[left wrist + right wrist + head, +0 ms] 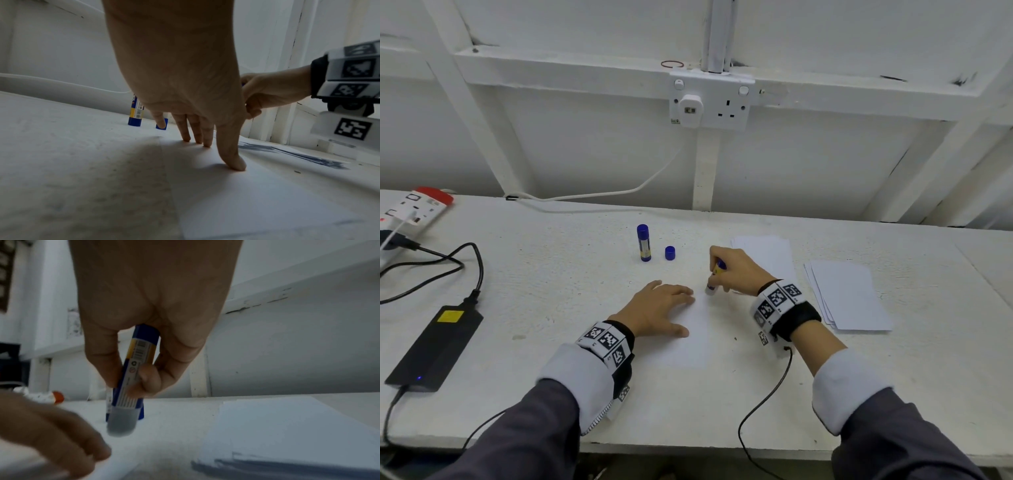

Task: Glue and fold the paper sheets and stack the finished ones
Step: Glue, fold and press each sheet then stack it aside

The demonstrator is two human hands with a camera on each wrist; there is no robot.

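A white paper sheet (690,346) lies flat on the white table (551,291) in front of me. My left hand (661,310) presses it down with straight, spread fingers (231,155). My right hand (732,270) grips an uncapped blue and yellow glue stick (133,379), tip down at the sheet's far right corner (710,290). A second glue stick (643,242) stands capped behind the sheet, with a loose blue cap (669,253) beside it. Two piles of white paper sit to the right, one near (849,296) and one farther back (767,251).
At the left lie a black power brick (436,346) with cables and a white power strip (412,209). A white cable (619,192) runs up to a wall socket (710,101). The table's front edge (688,448) is close to me.
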